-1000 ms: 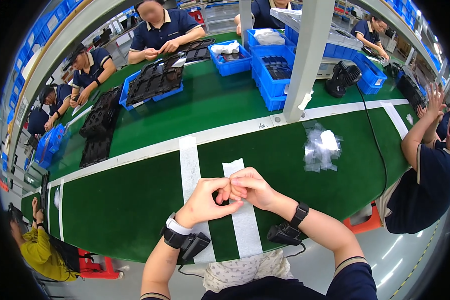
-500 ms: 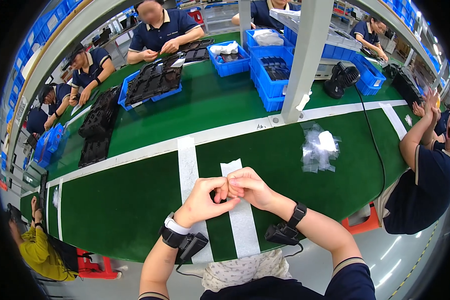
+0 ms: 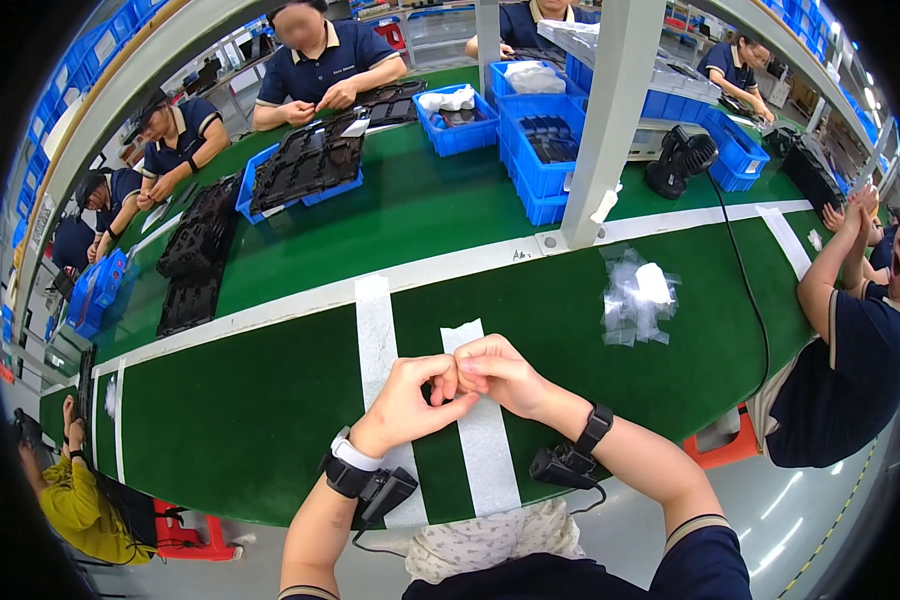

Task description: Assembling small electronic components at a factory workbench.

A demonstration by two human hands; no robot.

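Above the green table, my left hand [image 3: 410, 398] and my right hand [image 3: 507, 377] meet with their fingertips touching. The fingers of my left hand curl in, its thumb reaching toward the right hand. My right hand is closed, with thumb and forefinger pressed together. Whatever they pinch, if anything, is hidden by the fingers. Beneath them a short white strip [image 3: 486, 460] runs down the green table; a longer white strip [image 3: 375, 318] lies just left of it. Right of my hands is a loose pile of clear plastic film pieces [image 3: 625, 305].
A grey post [image 3: 610, 130] rises from the table's white divider. Beyond it stand blue bins [image 3: 542, 150], a black fan [image 3: 680, 160] with a cable, and black trays [image 3: 310, 165]. Co-workers sit around; one person [image 3: 840, 380] is close on the right, near a red stool [image 3: 725, 445].
My hands stay in nearly the same place and pose. Across the table, co-workers' hands shift slightly, and the person on the right moves their raised hands a little.
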